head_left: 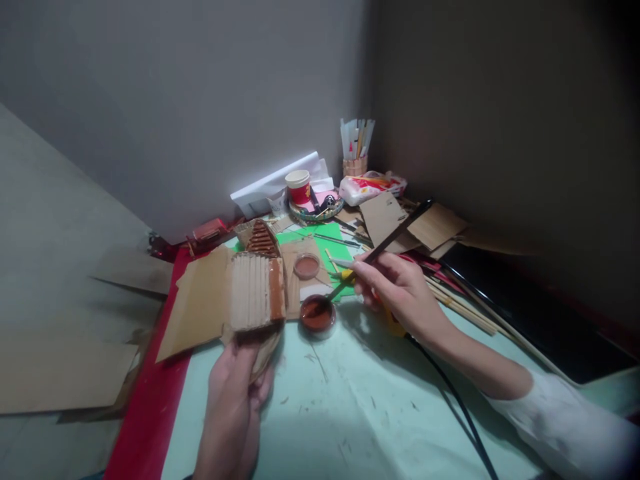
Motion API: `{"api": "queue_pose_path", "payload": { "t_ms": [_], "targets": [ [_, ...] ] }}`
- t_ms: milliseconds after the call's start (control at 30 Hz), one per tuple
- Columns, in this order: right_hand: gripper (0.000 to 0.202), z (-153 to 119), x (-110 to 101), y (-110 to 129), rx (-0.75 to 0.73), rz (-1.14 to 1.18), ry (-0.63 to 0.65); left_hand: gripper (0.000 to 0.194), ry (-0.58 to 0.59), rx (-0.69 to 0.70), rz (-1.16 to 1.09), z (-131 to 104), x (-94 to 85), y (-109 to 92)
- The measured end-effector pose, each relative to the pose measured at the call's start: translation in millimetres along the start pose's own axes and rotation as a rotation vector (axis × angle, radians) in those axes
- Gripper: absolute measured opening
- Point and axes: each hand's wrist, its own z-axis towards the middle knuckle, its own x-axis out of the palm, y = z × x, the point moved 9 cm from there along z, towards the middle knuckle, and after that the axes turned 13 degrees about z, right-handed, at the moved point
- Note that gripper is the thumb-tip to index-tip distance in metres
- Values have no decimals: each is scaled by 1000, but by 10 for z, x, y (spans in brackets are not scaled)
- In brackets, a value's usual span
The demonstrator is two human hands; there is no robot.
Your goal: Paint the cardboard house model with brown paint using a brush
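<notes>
My left hand (239, 383) grips the near end of a corrugated cardboard model (253, 290), raised over the table. The model has a brown painted strip on its right side and a brown ribbed, pointed far end. In my right hand (393, 287) is a dark paintbrush (395, 235), slanting down to the left. Its tip reaches into a small round pot of brown paint (318, 315), just right of the model. Behind the pot, a round lid with brown paint (307, 266) lies on a cardboard piece.
A green sheet (326, 233) lies behind the lid. Farther back are a red cup (299, 188) on a round tray, a brush holder (355, 165) and a plastic packet (373, 187). Cardboard pieces (383, 220), thin sticks (463, 308) and a black panel (540, 313) occupy the right; a black cable (453, 387) runs nearer.
</notes>
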Motion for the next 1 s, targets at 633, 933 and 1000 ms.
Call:
{"api": "queue_pose_path", "payload": {
  "t_ms": [633, 933, 1000],
  "targets": [
    [39, -35, -51, -149, 183, 48, 66, 46, 93, 14, -40, -14, 21, 23],
    [41, -248, -143, -131, 222, -85, 35, 43, 101, 0, -52, -34, -3, 20],
    [38, -343, -178, -46, 193, -132, 19, 43, 101, 4, -63, -29, -13, 24]
  ]
}}
